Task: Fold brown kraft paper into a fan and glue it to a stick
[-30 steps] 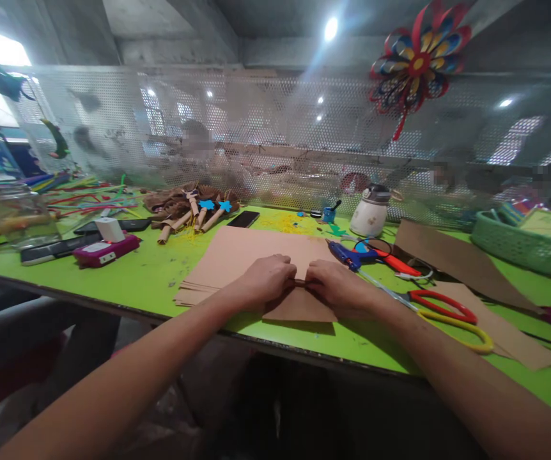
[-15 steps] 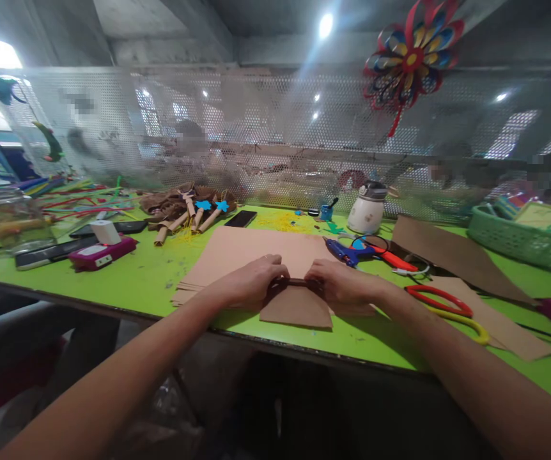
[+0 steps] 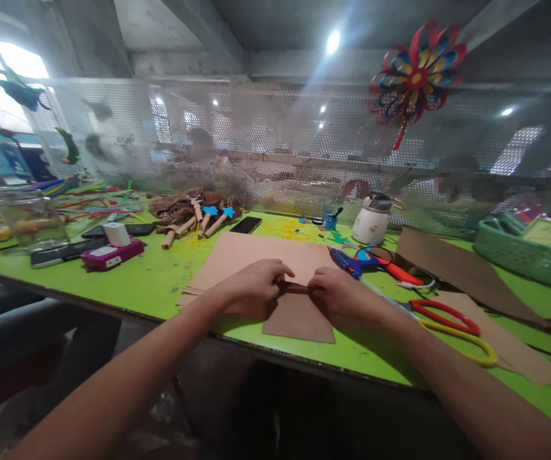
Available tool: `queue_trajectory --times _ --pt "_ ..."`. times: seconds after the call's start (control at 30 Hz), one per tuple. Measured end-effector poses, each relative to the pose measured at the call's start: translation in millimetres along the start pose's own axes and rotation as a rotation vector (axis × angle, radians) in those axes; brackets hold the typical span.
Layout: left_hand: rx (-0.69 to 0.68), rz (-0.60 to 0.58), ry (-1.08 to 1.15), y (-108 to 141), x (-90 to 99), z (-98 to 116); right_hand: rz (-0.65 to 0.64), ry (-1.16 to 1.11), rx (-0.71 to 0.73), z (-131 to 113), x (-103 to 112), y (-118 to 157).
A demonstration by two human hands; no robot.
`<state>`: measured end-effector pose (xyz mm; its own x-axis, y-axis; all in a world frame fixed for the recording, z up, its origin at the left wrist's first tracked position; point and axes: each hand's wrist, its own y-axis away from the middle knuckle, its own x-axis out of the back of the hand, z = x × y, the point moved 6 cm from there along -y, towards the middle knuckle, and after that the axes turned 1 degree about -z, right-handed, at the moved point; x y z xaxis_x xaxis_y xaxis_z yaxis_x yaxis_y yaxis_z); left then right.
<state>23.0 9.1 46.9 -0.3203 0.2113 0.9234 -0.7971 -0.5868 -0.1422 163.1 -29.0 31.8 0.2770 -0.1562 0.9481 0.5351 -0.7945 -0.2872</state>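
A piece of brown paper [image 3: 299,319] stands in front of me, its far edge folded or rolled into a narrow dark strip. My left hand [image 3: 263,284] is closed on the left end of that strip, its index finger a little lifted. At the right end, my right hand [image 3: 335,291] pinches the same strip between curled fingers. Beneath both hands lies a stack of larger light-brown paper sheets [image 3: 251,249]. The thumbs are mostly hidden. Just beyond my right hand is a blue glue gun [image 3: 347,262], and scissors with red and yellow handles [image 3: 448,316] lie by my right forearm.
The green table [image 3: 160,287] also bears a purple power strip [image 3: 112,253], a glass jar [image 3: 31,220], a phone [image 3: 247,225], rolled paper figures [image 3: 199,220], a white kettle-like container [image 3: 371,220], dark brown paper [image 3: 457,268] and a green basket [image 3: 529,252]. A perforated screen [image 3: 275,140] stands behind.
The view has shifted slightly, so the table things sit lower and further right. My left index finger has lifted a little from the strip; both hands stay at its ends.
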Motion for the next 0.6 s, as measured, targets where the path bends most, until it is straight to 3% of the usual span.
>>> queue_trajectory --times 0.07,0.17,0.33,0.6 --pt "0.071 -0.008 0.169 -7.8 11.7 -7.3 0.048 0.052 0.052 -9.5 3.9 -0.3" --pt "0.049 -0.037 0.326 -19.6 24.6 -6.2 0.108 0.132 0.143 -24.5 11.3 0.3" --pt "0.003 -0.247 0.28 -24.6 11.0 -1.7 0.18 0.228 0.248 -37.9 17.0 2.0" --pt "0.053 -0.177 0.579 -27.1 -12.4 -15.9 0.231 0.192 0.203 -31.7 19.3 3.4"
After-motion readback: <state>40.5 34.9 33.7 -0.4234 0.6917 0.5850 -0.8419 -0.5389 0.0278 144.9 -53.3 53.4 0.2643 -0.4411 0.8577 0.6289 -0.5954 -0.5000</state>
